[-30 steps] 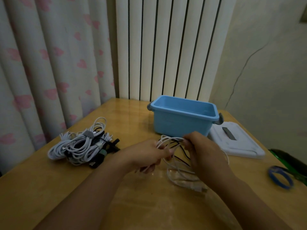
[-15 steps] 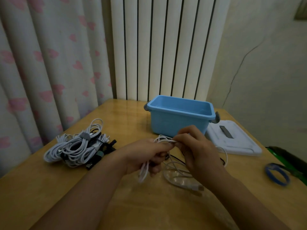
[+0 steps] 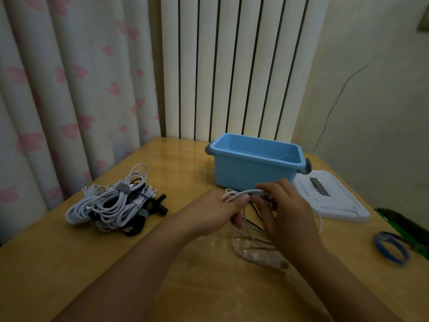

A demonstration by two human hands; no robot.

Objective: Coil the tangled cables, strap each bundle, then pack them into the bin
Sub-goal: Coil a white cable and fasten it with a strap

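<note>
A white cable [image 3: 251,249] lies in loose loops on the wooden table in front of me, with a thin black cable [image 3: 254,223] running through it. My left hand [image 3: 216,211] grips several strands of the white cable at the top of the loops. My right hand [image 3: 286,213] pinches the same cable close beside the left hand's fingers. Just behind both hands stands the open light-blue bin [image 3: 256,162]. A pile of white and black cables [image 3: 111,202] lies at the left, one bundle wrapped with a grey strap [image 3: 122,188].
The bin's white lid [image 3: 334,201] lies flat to the right of the bin. A blue ring-shaped band [image 3: 391,249] and a green object [image 3: 404,225] sit at the table's right edge. Curtains and a radiator stand behind the table.
The dangling strand below my left hand has been gathered up. Both hands stay together on the white cable, and my right hand's fingers have spread over the loops.
</note>
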